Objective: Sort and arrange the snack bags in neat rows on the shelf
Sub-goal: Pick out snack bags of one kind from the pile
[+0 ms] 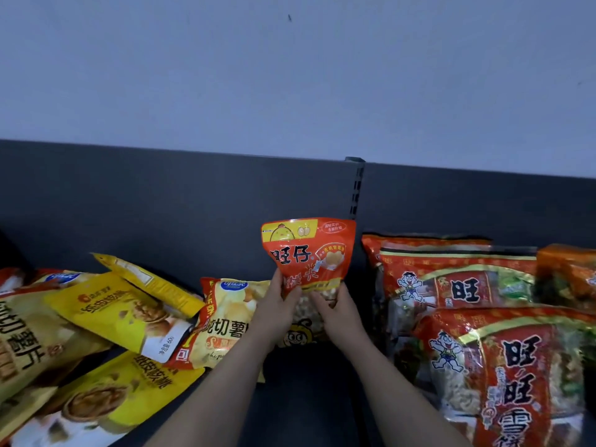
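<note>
Both your hands grip small red snack bag upright over dark shelf: left hand pinching lower left edge, right hand lower right. Yellow bags heaped left, big red bags right. Bag's bottom possibly touching shelf; hidden.

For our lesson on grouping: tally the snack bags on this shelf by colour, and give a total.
Deep yellow bags: 3
Pale yellow chip bags: 2
Small orange-red bag: 1
Large red bags: at least 4
Yellow bee-print patch: unclear, uncounted
Total: at least 10
</note>
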Motion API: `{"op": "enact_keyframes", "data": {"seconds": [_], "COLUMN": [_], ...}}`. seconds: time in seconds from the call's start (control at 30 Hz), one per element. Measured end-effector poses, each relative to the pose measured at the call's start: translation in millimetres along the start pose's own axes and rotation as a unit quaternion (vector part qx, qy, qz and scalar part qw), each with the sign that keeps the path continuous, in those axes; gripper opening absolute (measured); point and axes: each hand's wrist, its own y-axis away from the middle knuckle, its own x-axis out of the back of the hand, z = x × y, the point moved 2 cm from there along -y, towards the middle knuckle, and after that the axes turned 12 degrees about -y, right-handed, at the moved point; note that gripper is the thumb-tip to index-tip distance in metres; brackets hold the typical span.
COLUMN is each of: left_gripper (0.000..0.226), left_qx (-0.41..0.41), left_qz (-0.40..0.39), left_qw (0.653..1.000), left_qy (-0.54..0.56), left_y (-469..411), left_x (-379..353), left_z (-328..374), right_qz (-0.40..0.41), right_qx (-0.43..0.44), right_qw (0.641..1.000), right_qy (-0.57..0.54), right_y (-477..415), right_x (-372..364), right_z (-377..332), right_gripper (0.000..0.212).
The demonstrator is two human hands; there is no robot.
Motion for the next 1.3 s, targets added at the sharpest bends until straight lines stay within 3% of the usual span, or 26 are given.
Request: {"op": "enact_keyframes", "data": {"seconds": [0.17,0.43,0.8,0.93,1.07,1.3], "left_gripper": [0.06,0.051,0.038,0.027,0.012,0.011], "left_qx": [0.034,-0.013,-0.04,0.039,0.058,0.01], "left_qz": [0.027,0.143,0.193,0.176,0.158,0.235], "left_qw": [0.993,0.984,0.976,0.983,0.978,0.97], "left_qy": [-0.109,-0.106,-0.087,0.041,0.124,-0.059], "left_y": [12,10,-20,-42,-48,-62], "left_x": [-18,-25,-7,19,34,55], "left_z": [-40,-60,-4,15,12,11], "right_qz": [-0.007,0.002,0.019,0.01,0.007,0.01], "right_qx": [-0.023,0.06,0.061,0.052,0.048,0.034], "right_qw": [1.0,0.998,0.998,0.999,0.999,0.997], "right_qy": [0.001,0.014,0.005,0.004,0.014,0.075], "right_y": [-2,10,4,3,1,-2], "right_x": [-2,-9,-7,-7,-8,-10], "right_z": [45,59,73,77,81,88], "right_gripper": [0.086,0.082,0.077,0.077,0.077,0.077]}}
